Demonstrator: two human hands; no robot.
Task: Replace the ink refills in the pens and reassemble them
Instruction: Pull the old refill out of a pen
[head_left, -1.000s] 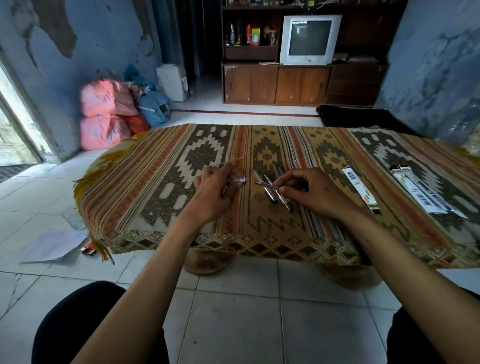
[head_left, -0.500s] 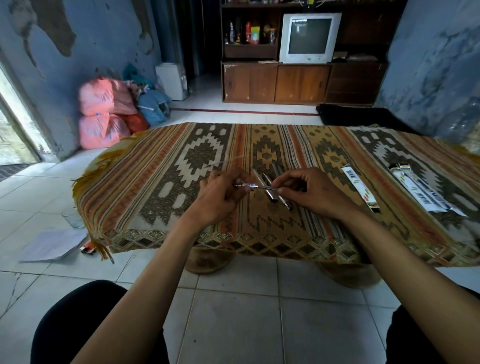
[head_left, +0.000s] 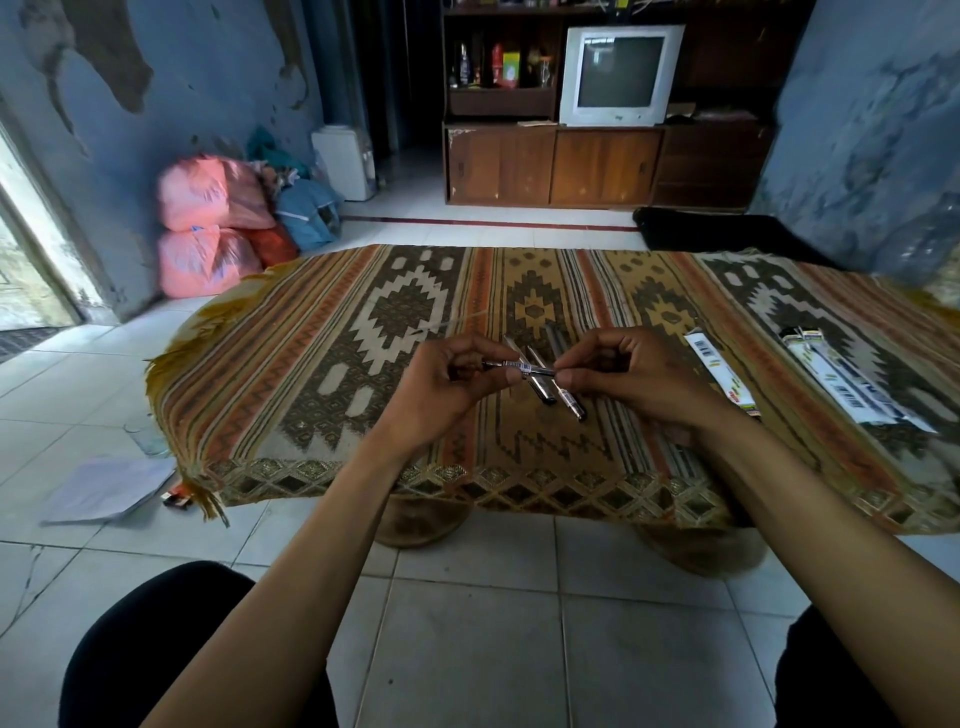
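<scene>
Patterned cloth (head_left: 322, 395) covers the low table. Refill packs (head_left: 852, 382) lie far right, one pack (head_left: 719, 374) nearer centre. Left hand (head_left: 447, 392) and right hand (head_left: 631, 379) each pinch one end of a pen (head_left: 519, 368), held level above two pens (head_left: 553, 387) on the cloth.

Pen (head_left: 519, 367) now between both hands.

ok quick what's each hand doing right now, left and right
Left hand: fingers curled, gripping one end of the pen.
Right hand: fingertips pinching the pen's other end.
</scene>
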